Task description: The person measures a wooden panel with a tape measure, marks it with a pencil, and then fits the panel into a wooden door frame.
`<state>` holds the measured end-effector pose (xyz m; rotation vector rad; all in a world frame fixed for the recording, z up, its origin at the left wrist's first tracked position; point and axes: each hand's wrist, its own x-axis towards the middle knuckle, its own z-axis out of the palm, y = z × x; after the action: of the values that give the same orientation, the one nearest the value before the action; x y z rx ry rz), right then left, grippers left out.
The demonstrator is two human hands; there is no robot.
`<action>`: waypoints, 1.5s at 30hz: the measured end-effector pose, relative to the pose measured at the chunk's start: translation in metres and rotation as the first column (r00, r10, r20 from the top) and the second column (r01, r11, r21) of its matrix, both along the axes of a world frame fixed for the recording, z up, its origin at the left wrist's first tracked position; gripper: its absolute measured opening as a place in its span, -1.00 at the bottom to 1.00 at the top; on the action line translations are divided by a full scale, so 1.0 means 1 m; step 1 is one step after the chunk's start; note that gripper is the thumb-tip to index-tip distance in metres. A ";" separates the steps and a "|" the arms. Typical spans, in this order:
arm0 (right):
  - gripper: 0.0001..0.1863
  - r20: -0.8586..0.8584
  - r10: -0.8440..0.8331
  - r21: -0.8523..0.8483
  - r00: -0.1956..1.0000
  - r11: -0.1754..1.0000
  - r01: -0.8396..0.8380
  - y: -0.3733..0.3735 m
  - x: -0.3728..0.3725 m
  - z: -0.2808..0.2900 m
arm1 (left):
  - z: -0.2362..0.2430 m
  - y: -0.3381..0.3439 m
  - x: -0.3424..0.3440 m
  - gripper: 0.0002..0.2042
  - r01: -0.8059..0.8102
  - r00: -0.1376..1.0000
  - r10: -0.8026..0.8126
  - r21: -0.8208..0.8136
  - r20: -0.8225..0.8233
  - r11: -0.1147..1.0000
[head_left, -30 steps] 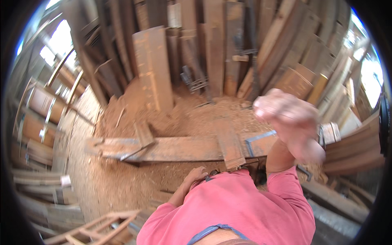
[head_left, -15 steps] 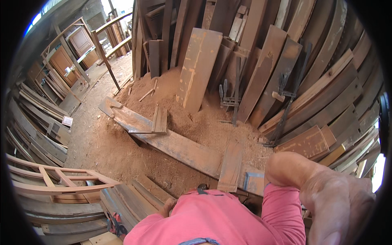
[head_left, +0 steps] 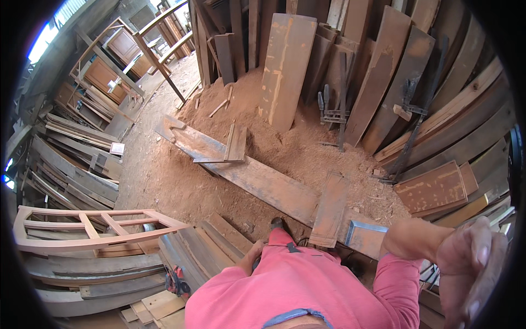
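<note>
My right hand is raised close to the camera at the right edge, its wrist bent. Its fingers point downward and stand apart, and nothing shows between them. Low beside my pink-clothed body is my left hand, next to a stack of dark boards; its fingers are too small and partly hidden to read. Ahead of me a long dusty plank lies slantwise over sawdust. A short board rests across its near end, beside a blue-edged panel. Two joined wood pieces sit farther along it.
Many boards lean at the back and right, including a wide paint-flecked board. Bar clamps stand among them. A light wooden frame lies on stacked timber at left, near a red-and-black tool. Sawdust covers the floor.
My view has swung so the scene sits farther right. My right hand has turned, its fingers now showing where its back was. The left hand still hangs by the boards.
</note>
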<state>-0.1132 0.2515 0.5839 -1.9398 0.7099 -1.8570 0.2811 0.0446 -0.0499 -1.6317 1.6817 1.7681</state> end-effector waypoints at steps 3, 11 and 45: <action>-0.87 0.054 0.077 -0.215 0.996 0.975 -0.064 -0.076 -0.010 -0.053 | -0.061 -0.036 0.046 -0.40 0.428 0.903 -0.427 -0.190 0.048 0.883; -0.32 -0.562 -0.359 0.815 0.745 -0.088 0.572 -0.248 0.043 -0.437 | -0.060 -0.196 -0.001 -0.64 0.874 0.443 -0.853 -0.342 0.275 0.344; 0.00 -0.619 0.351 0.425 0.703 -0.603 0.675 -0.306 0.124 -0.546 | -0.041 -0.341 0.099 -0.72 -0.317 0.942 0.294 -0.145 -0.163 0.937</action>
<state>0.0107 -0.0548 0.0375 -0.5174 2.1884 0.3994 0.3798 -0.2963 -0.0907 -1.9809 1.7584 1.9666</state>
